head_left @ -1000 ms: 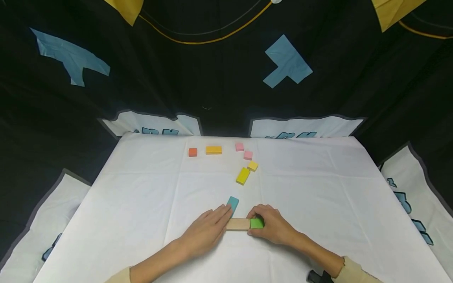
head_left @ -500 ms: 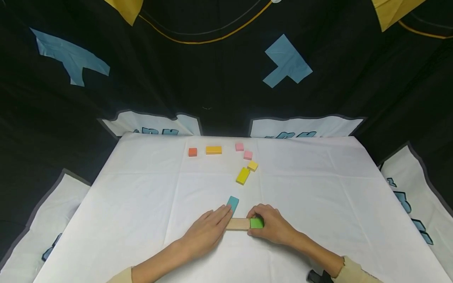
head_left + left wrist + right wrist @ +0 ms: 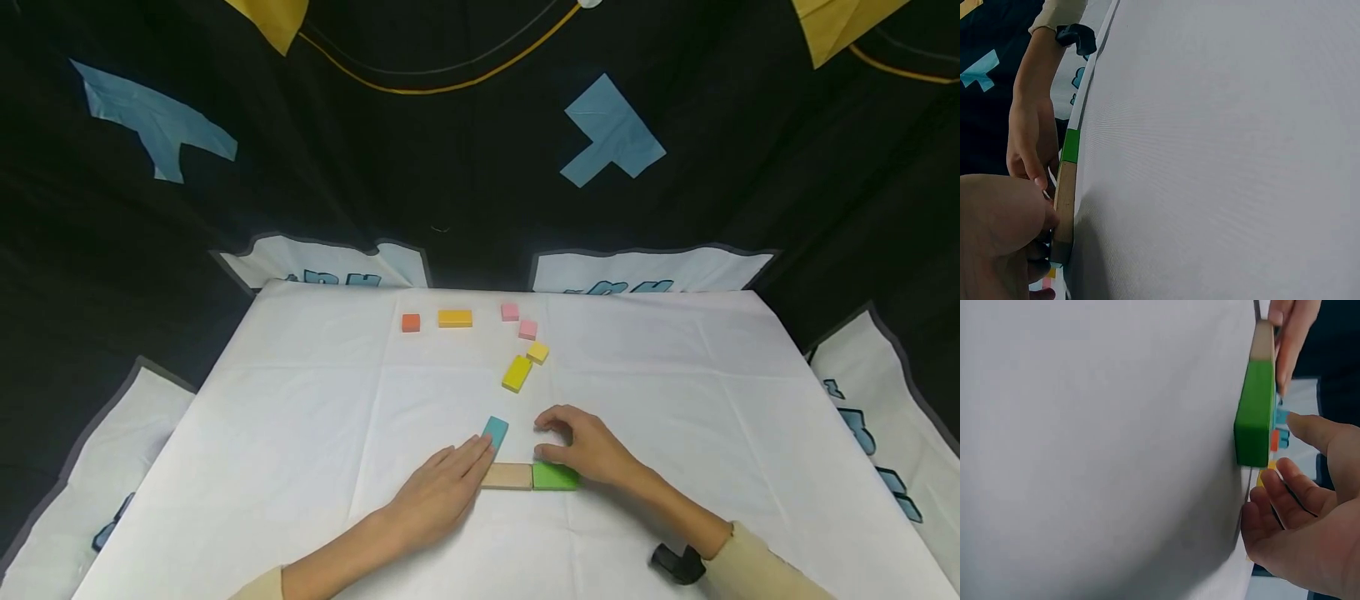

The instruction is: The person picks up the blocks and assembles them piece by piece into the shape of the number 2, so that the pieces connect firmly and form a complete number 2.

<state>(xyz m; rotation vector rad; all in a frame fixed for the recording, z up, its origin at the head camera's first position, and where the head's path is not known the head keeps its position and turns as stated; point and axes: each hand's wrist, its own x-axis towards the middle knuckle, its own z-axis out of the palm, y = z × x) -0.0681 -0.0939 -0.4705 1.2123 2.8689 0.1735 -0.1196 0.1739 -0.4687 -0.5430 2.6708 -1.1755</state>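
Fingers of our right hand (image 3: 588, 447) curve loosely, empty, just beyond the green block (image 3: 555, 477); those of our left hand (image 3: 441, 486), straight, overlap the blue block (image 3: 497, 428). Stray fingertips, we judge, could skew either.

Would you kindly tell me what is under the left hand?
In the head view, the left hand covers part of the teal block and of the plain wooden block; anything else beneath it is hidden.
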